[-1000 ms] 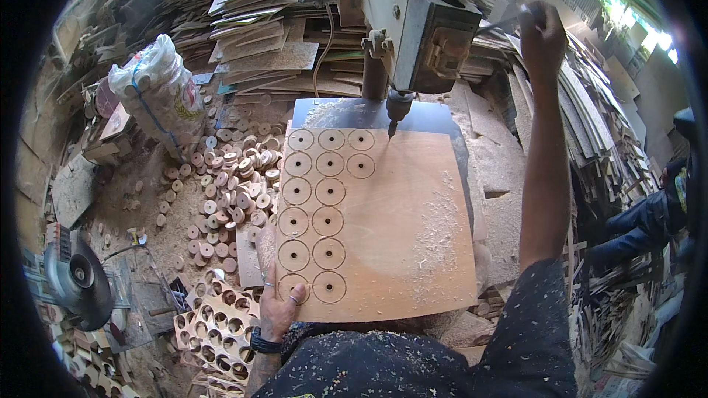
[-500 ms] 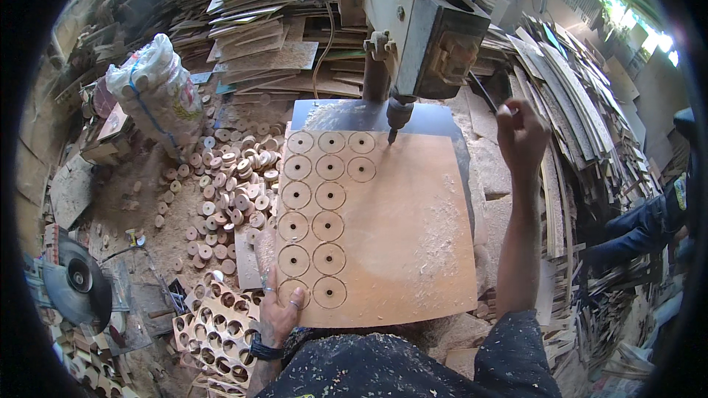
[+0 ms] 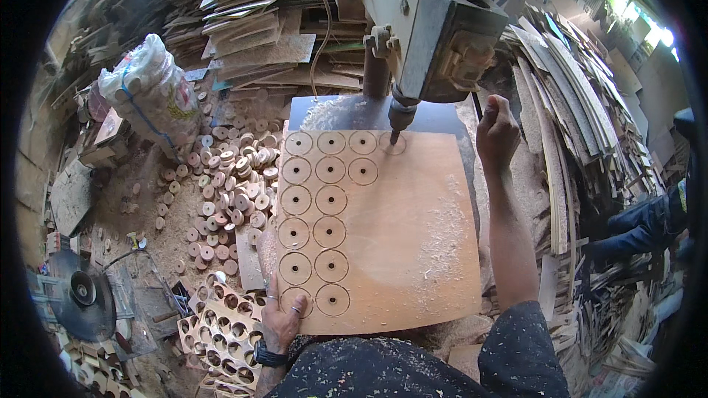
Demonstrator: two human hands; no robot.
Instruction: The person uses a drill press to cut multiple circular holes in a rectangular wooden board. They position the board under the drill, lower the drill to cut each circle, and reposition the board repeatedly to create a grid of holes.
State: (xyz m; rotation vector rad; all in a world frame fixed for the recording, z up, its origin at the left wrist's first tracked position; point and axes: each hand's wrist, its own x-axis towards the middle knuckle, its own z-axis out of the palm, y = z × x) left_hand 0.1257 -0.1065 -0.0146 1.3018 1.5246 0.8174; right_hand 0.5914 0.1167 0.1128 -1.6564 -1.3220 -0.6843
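A flat wooden board [image 3: 391, 250] lies on the drill press's dark table [image 3: 435, 119], with several ringed circles cut into its left side, each with a dark hole at its centre. My left hand [image 3: 283, 322] grips the board's near left corner, thumb on top. Raised at the right, my right hand [image 3: 498, 133] is closed around the end of the drill press's feed lever [image 3: 477, 107]. Under the machine's head, the chuck [image 3: 402, 112] points down with its bit at the board's far row, where a faint new ring shows. Wood shavings lie on the board's right part.
Many small wooden discs [image 3: 240, 177] are heaped on the floor at the left, near a stuffed plastic sack [image 3: 151, 92]. Boards full of round holes [image 3: 228, 332] lie by my left forearm. Stacked wood offcuts [image 3: 262, 44] stand behind. Another person's leg [image 3: 638, 228] shows at the right.
My right hand has drawn the lever down and slightly left. The chuck sits lower over the board, and a faint ring now shows around the bit. My left hand keeps its hold.
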